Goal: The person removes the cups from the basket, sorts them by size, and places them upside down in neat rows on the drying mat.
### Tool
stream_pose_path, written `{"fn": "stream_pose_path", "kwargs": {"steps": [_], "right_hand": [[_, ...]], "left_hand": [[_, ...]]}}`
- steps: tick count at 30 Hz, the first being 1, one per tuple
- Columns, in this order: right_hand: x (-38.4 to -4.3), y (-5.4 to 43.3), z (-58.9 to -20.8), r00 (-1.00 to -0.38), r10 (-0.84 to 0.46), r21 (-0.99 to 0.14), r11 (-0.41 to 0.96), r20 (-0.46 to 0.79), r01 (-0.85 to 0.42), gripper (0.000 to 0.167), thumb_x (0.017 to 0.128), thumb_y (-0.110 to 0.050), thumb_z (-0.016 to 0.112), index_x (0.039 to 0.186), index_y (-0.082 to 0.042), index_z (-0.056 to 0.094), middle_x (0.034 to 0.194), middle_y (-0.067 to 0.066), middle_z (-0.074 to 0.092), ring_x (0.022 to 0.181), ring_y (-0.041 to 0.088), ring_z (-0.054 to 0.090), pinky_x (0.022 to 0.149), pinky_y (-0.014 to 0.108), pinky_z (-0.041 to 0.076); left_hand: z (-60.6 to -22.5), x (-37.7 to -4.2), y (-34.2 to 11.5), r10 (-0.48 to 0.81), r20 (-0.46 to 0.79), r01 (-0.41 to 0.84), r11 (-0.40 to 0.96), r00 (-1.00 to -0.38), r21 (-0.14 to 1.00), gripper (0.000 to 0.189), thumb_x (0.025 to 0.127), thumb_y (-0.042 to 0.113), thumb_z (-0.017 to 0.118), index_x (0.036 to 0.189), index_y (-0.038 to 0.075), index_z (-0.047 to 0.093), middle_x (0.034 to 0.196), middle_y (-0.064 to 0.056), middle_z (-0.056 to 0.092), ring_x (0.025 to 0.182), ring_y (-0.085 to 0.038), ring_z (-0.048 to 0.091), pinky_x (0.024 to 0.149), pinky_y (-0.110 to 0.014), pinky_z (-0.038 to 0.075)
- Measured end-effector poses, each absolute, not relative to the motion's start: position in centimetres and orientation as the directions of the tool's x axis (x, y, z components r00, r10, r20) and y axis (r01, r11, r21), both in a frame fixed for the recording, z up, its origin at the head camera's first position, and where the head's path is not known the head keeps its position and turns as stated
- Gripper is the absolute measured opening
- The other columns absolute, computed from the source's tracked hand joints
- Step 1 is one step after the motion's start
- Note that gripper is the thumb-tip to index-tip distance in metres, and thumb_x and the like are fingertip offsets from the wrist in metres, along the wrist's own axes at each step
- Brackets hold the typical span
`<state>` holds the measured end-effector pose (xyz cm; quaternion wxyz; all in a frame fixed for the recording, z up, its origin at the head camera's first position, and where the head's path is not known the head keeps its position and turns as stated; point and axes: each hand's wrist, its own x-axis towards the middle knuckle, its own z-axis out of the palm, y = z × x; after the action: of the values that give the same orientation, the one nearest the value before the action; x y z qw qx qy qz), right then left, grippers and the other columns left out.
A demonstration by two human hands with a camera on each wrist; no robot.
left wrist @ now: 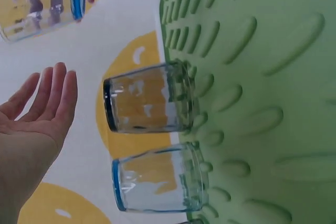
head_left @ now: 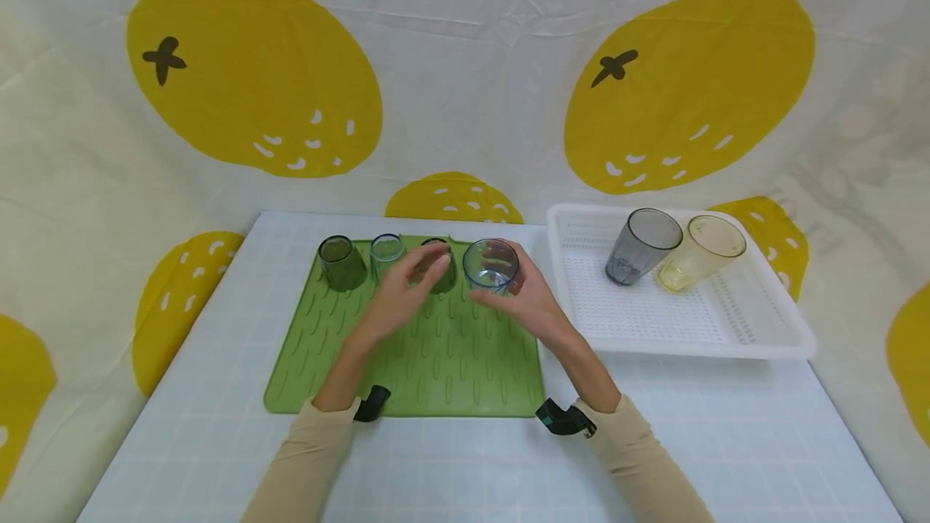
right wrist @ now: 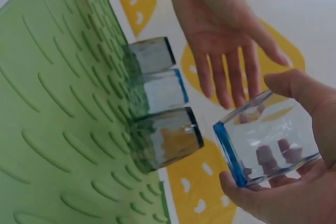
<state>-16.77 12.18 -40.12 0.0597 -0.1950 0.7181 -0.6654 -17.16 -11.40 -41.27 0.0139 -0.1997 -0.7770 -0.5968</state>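
Observation:
My right hand holds a clear drinking glass between thumb and fingers, above the far right part of the green ribbed mat. Its thick blue base points down and its mouth faces up. Close to its left is my left hand, palm turned toward the glass, fingers extended and holding nothing. Behind that hand a dark-based glass stands on the mat, partly hidden in the head view. Left of it are a blue-based glass and a darker glass; these three appear to stand mouth down.
A white perforated tray sits on the table right of the mat. Inside it, a grey tumbler and a yellow tumbler lean to the right. A curtain printed with yellow fruit hangs behind the table.

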Motion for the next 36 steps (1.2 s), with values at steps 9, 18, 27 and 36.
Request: {"fn": "stream_pose_path", "kwargs": {"steps": [9,18,27,36], "right_hand": [[-16.8,10.6,-41.5,-0.926,-0.342,-0.985,0.011,0.159,-0.173,0.083,0.087,-0.001,0.079,0.155,-0.008,0.030,0.148,0.017,0.048,0.136,0.030,0.049,0.111,0.055,0.040],[-16.8,9.5,-42.7,-0.899,-0.382,-0.971,0.017,0.214,-0.238,0.082,0.087,0.008,0.074,0.154,0.000,0.027,0.150,0.023,0.046,0.138,0.045,0.045,0.107,0.045,0.045],[-16.6,9.1,-43.1,-0.895,-0.389,-0.961,0.077,0.217,-0.266,0.076,0.084,0.012,0.070,0.150,0.013,0.033,0.147,0.034,0.044,0.136,0.051,0.044,0.111,0.063,0.038],[-16.2,9.0,-42.6,-0.911,-0.396,-0.971,0.154,0.110,-0.184,0.070,0.089,-0.001,0.073,0.150,0.006,0.040,0.143,0.027,0.051,0.130,0.046,0.051,0.102,0.052,0.047]], "left_hand": [[-41.1,-17.0,-9.8,0.312,0.221,0.289,0.191,-0.924,0.938,0.055,0.106,0.042,0.057,0.155,0.021,0.043,0.148,-0.008,0.051,0.134,-0.024,0.052,0.109,-0.049,0.045],[-40.7,-16.4,-8.3,0.286,0.177,0.256,0.268,-0.942,0.929,0.084,0.093,0.058,0.070,0.161,0.025,0.033,0.155,-0.009,0.045,0.139,-0.025,0.046,0.111,-0.056,0.041],[-40.8,-16.3,-7.3,0.259,0.210,0.297,0.366,-0.943,0.882,0.091,0.085,0.042,0.085,0.158,0.015,0.038,0.154,-0.013,0.045,0.140,-0.030,0.044,0.111,-0.059,0.039],[-41.1,-16.2,-7.2,0.240,0.286,0.358,0.350,-0.928,0.865,0.064,0.091,0.028,0.081,0.144,0.005,0.054,0.131,-0.013,0.055,0.119,-0.030,0.055,0.104,-0.057,0.045]]}}
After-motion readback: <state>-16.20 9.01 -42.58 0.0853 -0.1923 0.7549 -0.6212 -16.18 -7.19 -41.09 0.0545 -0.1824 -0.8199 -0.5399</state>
